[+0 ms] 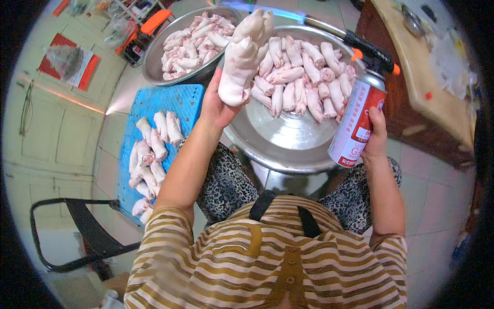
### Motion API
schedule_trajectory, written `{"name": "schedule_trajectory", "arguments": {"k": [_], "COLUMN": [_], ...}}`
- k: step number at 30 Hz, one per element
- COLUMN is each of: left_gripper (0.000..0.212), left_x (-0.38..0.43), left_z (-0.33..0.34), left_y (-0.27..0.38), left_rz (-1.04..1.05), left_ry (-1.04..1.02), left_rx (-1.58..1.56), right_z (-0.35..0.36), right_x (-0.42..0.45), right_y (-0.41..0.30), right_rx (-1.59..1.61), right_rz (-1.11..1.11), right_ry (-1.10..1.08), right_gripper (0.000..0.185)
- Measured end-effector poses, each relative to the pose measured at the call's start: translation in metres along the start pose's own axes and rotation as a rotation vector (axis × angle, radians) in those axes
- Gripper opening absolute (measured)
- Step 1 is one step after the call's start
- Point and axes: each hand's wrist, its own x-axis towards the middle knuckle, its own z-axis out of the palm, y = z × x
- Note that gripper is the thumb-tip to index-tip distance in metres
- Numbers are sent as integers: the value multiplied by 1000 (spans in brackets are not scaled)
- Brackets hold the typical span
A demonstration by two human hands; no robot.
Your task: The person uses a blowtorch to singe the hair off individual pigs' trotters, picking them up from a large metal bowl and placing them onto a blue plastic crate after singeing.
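A pale pig's trotter (pixel 244 61) stands nearly upright in my left hand (pixel 219 108), its cut end down by the palm and its toes up. My right hand (pixel 376 137) grips the red and white gas canister (pixel 353 119) of a blowtorch (pixel 357 42). A blue flame (pixel 266 11) streams leftward from the nozzle, past the trotter's toe end; whether it touches the skin I cannot tell. Beneath both hands sits a wide metal basin (pixel 287 135), with many trotters (pixel 295 75) heaped on its far side.
Further back, a second metal basin (pixel 152 73) holds more trotters (pixel 193 46). Several trotters (pixel 148 158) lie on a blue plastic pallet (pixel 170 96) at the left. A black-framed chair (pixel 87 231) is at lower left. A table (pixel 413 77) stands at the right.
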Motion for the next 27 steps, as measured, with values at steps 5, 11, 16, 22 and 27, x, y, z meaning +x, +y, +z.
{"name": "schedule_trajectory", "arguments": {"k": [5,11,16,22,27], "left_gripper": [72,75,72,74,76], "left_x": [-9,-15,-6,-1,-7], "left_z": [24,23,10,15,12], "left_y": [4,-3,-4,2,6], "left_rz": [169,217,427,462,373], "left_ry": [-83,47,194,237,173], "left_rx": [169,377,389,339,291], "right_z": [-11,-20,-20,-19,-23], "right_x": [5,8,6,2,6], "right_y": [14,24,25,24,29], "right_rx": [-6,42,43,130,55], "right_rz": [-43,-15,-46,24,-12], "right_ry": [-11,-89,-84,-80,-77], "right_gripper": [63,58,61,64,63]}}
